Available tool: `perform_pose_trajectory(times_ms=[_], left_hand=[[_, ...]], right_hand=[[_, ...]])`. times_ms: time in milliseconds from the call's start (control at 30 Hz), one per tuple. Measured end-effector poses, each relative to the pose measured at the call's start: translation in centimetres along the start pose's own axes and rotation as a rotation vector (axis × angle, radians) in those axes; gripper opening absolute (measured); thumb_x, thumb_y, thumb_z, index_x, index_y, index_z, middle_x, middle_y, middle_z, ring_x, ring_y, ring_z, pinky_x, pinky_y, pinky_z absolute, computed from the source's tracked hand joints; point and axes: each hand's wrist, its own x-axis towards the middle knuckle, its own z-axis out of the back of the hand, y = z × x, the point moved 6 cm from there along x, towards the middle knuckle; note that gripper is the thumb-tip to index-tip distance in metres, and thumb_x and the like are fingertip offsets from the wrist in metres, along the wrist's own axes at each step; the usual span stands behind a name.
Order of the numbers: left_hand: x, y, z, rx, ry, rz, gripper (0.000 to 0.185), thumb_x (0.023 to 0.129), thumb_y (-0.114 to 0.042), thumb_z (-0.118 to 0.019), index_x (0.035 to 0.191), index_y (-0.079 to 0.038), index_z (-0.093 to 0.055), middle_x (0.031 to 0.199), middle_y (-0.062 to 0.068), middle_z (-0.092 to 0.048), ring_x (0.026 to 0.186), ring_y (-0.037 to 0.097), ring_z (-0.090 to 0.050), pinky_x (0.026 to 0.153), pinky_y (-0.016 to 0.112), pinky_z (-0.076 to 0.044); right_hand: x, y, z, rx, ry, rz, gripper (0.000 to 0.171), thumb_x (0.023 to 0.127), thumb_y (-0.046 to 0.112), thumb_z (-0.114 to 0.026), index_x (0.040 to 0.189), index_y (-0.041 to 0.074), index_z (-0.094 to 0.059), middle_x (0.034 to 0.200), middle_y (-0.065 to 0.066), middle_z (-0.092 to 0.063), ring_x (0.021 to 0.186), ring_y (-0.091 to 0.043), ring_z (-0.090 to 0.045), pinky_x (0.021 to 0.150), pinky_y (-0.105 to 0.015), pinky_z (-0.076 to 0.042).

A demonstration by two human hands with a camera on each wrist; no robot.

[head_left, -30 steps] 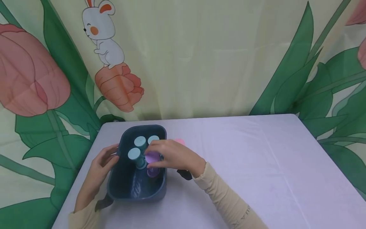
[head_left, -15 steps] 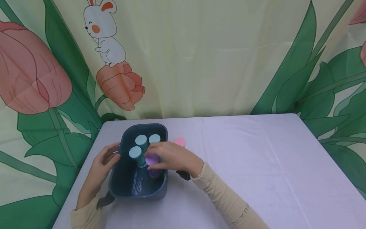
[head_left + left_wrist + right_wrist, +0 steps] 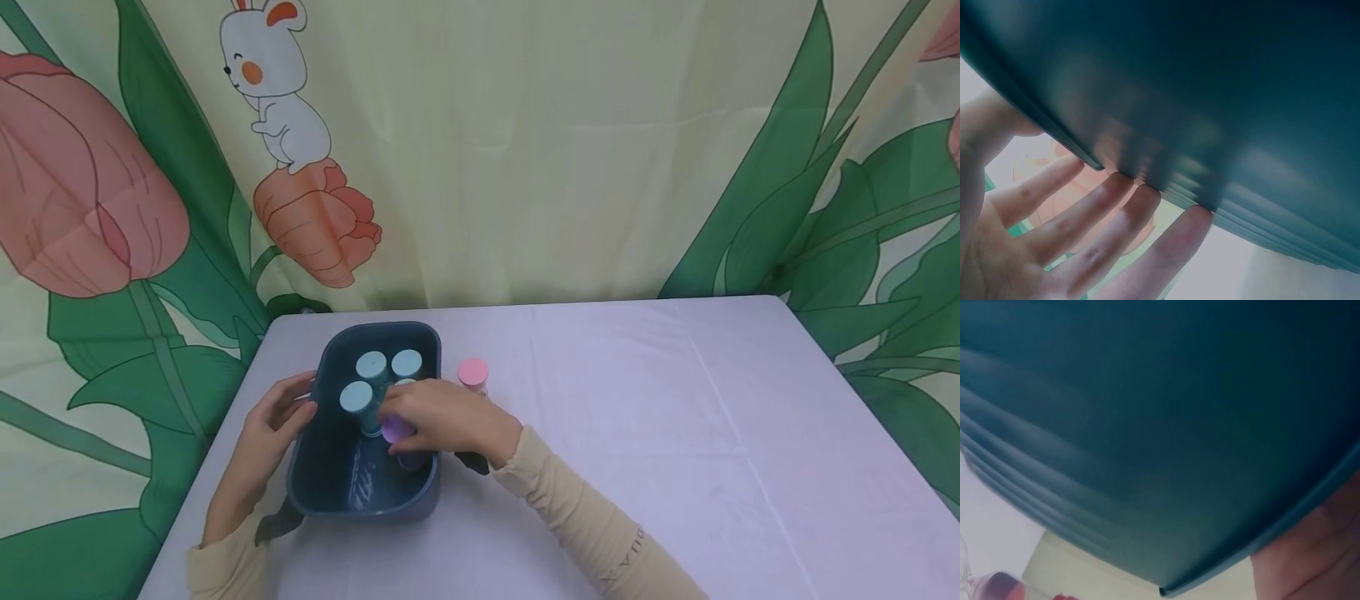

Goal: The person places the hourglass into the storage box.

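Observation:
A dark blue plastic bin (image 3: 360, 500) stands at the left of the table. My left hand (image 3: 266, 442) is at its left side, and in the left wrist view the straight fingers (image 3: 1179, 244) touch the outer wall. My right hand (image 3: 450, 417) reaches over the right rim and grips a small bottle with a purple cap (image 3: 397, 429), partly covered by the fingers. Inside the bin, several small bottles with light blue caps (image 3: 357, 397) stand upright just behind and left of the purple one. One of them is mostly hidden by my right hand.
A pink-capped bottle (image 3: 472, 372) stands outside the bin, close to its right wall. White cloth covers the table (image 3: 637, 433). Behind it hangs a curtain (image 3: 525, 167) printed with tulips and a rabbit.
My right hand has shifted slightly with the purple-capped bottle, whose cap sits a little lower in view. More of the pink-capped bottle and a light blue cap now shows. My left hand stays put.

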Motion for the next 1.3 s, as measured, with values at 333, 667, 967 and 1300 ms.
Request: perform_pose_trajectory(times_ms=[333,667,967,1300], left_hand=[[-0.17,-0.31,-0.06,-0.005,0.003,0.009,0.05,0.103,-0.029,-0.054,0.149,-0.017,-0.041,0.145,0.015,-0.048,0.114,-0.008,-0.05,0.087,0.013,-0.046],[-0.28,-0.43,-0.05,-0.006,0.004,0.016,0.05,0.103,-0.028,-0.054,0.15,-0.016,-0.041,0.146,0.015,-0.047,0.115,-0.008,-0.049,0.087,0.012,-0.044],[-0.3,-0.59,-0.15,-0.015,0.002,0.017,0.051,0.103,-0.027,-0.055,0.15,-0.016,-0.04,0.146,0.014,-0.048,0.115,-0.007,-0.05,0.086,0.012,-0.045],[-0.29,-0.54,-0.12,-0.01,0.005,0.028,0.051,0.103,-0.029,-0.054,0.15,-0.017,-0.04,0.147,0.013,-0.048,0.115,-0.006,-0.05,0.086,0.013,-0.045]], right_hand=[[0.47,0.36,-0.56,-0.068,0.048,-0.022,0.038,0.083,0.032,-0.082,0.115,0.016,-0.072,0.106,0.006,-0.07,0.096,-0.006,-0.064,0.083,-0.018,-0.052],[0.64,0.59,-0.71,-0.121,0.068,-0.035,0.038,0.082,0.031,-0.083,0.117,0.017,-0.073,0.107,0.007,-0.071,0.096,-0.006,-0.065,0.084,-0.019,-0.052],[0.65,0.6,-0.9,-0.144,0.077,-0.045,0.037,0.082,0.03,-0.083,0.115,0.019,-0.073,0.107,0.007,-0.072,0.094,-0.005,-0.065,0.084,-0.019,-0.053],[0.33,0.56,-0.69,-0.12,0.068,-0.024,0.034,0.084,0.031,-0.08,0.115,0.017,-0.072,0.106,0.007,-0.071,0.097,-0.006,-0.064,0.085,-0.018,-0.052]])
